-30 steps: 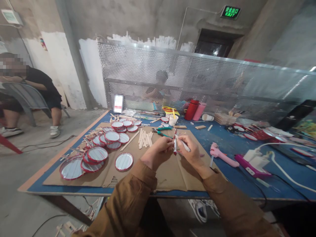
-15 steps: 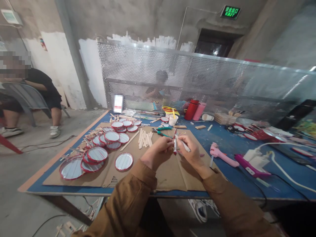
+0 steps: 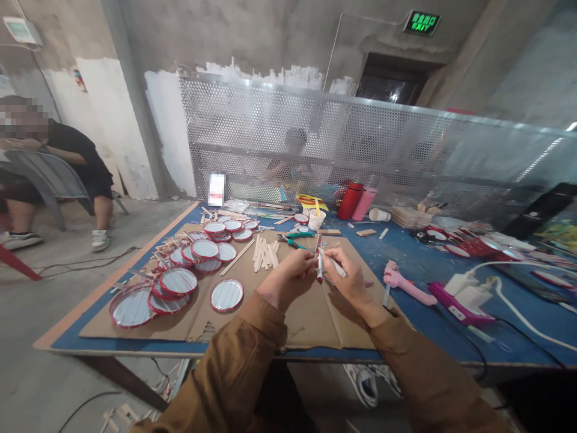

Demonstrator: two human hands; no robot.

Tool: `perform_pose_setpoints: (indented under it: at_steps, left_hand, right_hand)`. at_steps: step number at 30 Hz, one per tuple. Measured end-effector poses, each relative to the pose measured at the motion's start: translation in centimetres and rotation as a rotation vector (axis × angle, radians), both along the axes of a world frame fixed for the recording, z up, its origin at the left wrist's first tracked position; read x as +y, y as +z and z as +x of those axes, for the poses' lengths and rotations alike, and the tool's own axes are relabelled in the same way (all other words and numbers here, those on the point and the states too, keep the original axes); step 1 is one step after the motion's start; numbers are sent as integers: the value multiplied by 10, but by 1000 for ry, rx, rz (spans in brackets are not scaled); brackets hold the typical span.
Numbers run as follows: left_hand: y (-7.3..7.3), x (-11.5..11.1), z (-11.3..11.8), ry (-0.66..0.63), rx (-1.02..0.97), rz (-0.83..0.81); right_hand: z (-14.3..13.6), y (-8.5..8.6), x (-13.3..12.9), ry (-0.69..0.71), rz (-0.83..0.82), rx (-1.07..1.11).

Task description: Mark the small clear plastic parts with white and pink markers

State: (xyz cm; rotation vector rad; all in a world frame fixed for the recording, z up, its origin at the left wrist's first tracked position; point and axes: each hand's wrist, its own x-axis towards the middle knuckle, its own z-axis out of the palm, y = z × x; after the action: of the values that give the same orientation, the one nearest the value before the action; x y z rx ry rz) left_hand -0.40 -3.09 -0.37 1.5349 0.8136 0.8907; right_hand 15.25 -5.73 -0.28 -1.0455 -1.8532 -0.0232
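My left hand (image 3: pixel 295 270) is closed on a narrow red and white piece (image 3: pixel 320 267), which stands nearly upright in view above the cardboard (image 3: pixel 297 328). In my right hand (image 3: pixel 349 276) is a white pen-like stick (image 3: pixel 336 266), pinched between the fingers, its tip at the narrow piece. Beyond my left hand are pliers with teal handles (image 3: pixel 295 240). A pile of flat wooden sticks (image 3: pixel 265 252) lies to its left. One red-rimmed disc (image 3: pixel 226 295) rests alone on the cardboard, beside a heap of similar discs (image 3: pixel 178 281).
A pink glue gun (image 3: pixel 408 285) and a purple power strip (image 3: pixel 462 304) with white plugs lie at the right. A red bottle (image 3: pixel 350 201), pink bottle (image 3: pixel 364 204) and paper cup (image 3: pixel 316 219) stand behind. A person (image 3: pixel 67 150) sits at far left.
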Motion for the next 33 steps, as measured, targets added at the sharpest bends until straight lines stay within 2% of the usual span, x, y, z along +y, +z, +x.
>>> perform_pose_setpoints:
  at_steps: [4, 9, 21, 29, 33]
  left_hand:
    - [-3, 4, 1, 11, 64, 121]
    - [-3, 8, 1, -20, 94, 139]
    - [-1, 1, 0, 9, 144, 196]
    - [-13, 19, 3, -16, 225, 182]
    - [-18, 28, 5, -75, 268, 156]
  right_hand:
    - [0, 0, 0, -1, 23, 20]
    - [0, 1, 0, -13, 35, 18]
    - [1, 0, 2, -20, 42, 2]
    - [2, -1, 2, -20, 46, -30]
    - [4, 0, 4, 13, 74, -44]
